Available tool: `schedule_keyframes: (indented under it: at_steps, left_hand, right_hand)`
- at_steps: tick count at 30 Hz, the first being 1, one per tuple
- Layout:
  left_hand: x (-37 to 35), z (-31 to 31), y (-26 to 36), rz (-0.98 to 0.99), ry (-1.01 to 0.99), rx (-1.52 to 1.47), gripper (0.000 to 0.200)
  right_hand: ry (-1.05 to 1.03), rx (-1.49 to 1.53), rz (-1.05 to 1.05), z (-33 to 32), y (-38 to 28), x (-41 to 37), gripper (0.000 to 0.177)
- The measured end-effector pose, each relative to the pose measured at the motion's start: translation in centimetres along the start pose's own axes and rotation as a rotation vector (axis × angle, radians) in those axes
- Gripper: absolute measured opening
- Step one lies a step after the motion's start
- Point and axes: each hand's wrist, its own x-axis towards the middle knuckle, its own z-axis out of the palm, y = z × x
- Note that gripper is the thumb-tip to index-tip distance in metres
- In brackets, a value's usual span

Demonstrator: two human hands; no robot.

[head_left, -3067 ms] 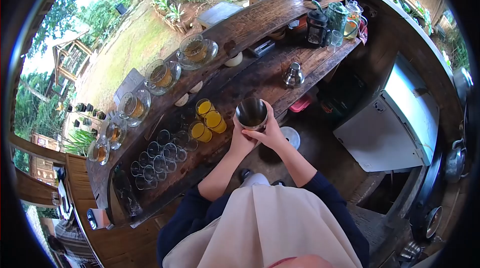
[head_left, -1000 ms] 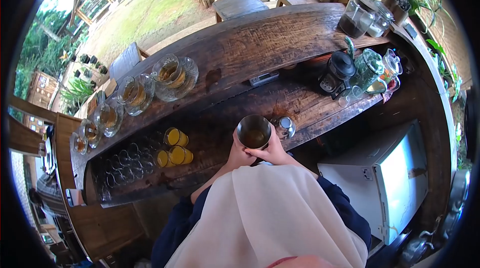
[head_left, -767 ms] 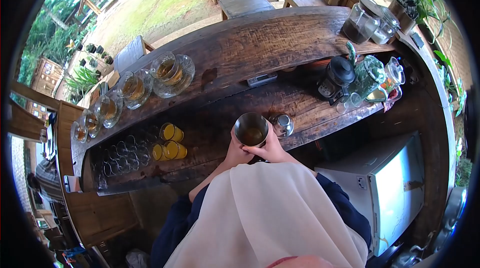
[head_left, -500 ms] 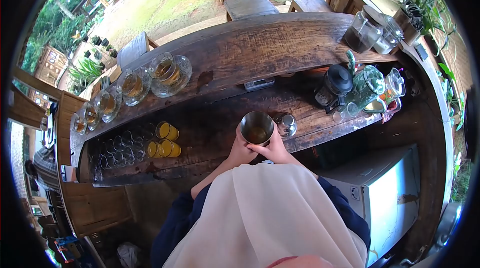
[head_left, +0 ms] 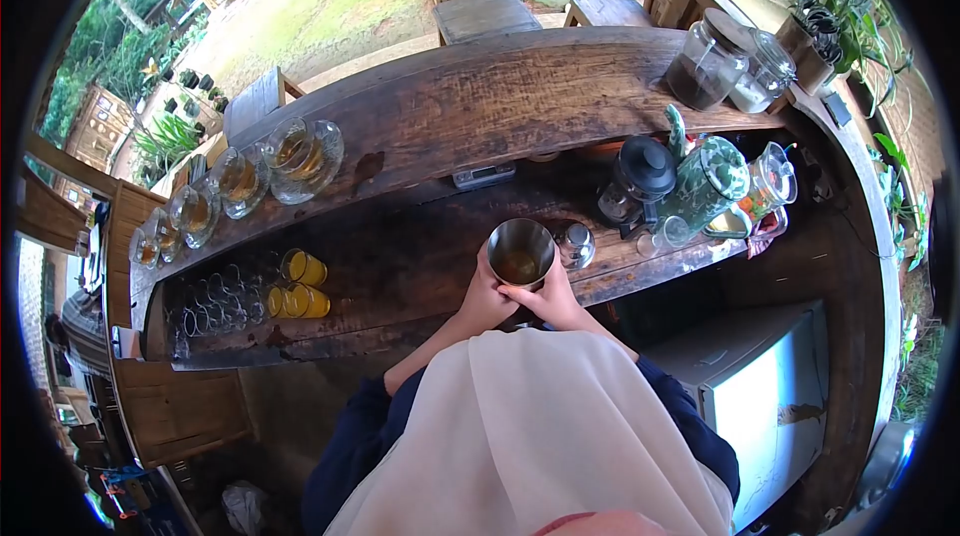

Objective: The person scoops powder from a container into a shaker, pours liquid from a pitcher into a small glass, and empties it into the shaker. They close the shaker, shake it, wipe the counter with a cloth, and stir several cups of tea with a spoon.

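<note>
Both of my hands wrap a steel shaker cup (head_left: 520,250) with a little brownish liquid in it, held upright over the lower wooden counter (head_left: 420,266). My left hand (head_left: 484,301) grips its left side and my right hand (head_left: 548,300) its right and front. A small steel lid piece (head_left: 575,244) stands just right of the cup. Three small glasses of yellow drink (head_left: 297,286) stand to the left on the counter.
Several empty small glasses (head_left: 205,304) sit at the counter's left end. Glass cups of tea on saucers (head_left: 298,148) line the upper bar top (head_left: 520,86). A black French press (head_left: 636,179), glass pitchers (head_left: 716,181) and jars (head_left: 705,61) stand right. A white fridge (head_left: 760,386) is below right.
The view has shifted so the counter items sit further left. My hands and the steel cup stay together, still upright, with the grip unchanged.
</note>
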Motion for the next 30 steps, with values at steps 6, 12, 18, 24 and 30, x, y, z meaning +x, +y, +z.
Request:
schedule_keyframes:
  at_steps: [6,12,18,24,30]
  left_hand:
    - [0.2,0.7,-0.1,-0.029,0.028,-0.004,0.085]
    - [0.2,0.6,-1.2,-0.039,0.005,-0.104,0.083]
    - [0.3,1.3,0.7,-0.089,0.135,-0.102,0.065]
    - [-1.1,1.7,2.1,-0.257,0.204,-0.184,0.090]
    - [-3.0,1.2,5.8,-0.465,0.111,0.304,0.075]
  right_hand:
    - [-0.099,0.005,-0.042,-1.5,-0.3,0.3,0.090]
    - [-0.143,-0.143,0.049,-3.2,-0.1,-1.2,0.089]
    - [-0.151,0.065,0.048,-7.2,-0.1,-4.6,0.045]
    - [0.297,-0.100,0.155,-12.7,3.7,-8.2,0.011]
    - [0.563,-0.205,0.178,-15.8,5.4,-8.1,0.040]
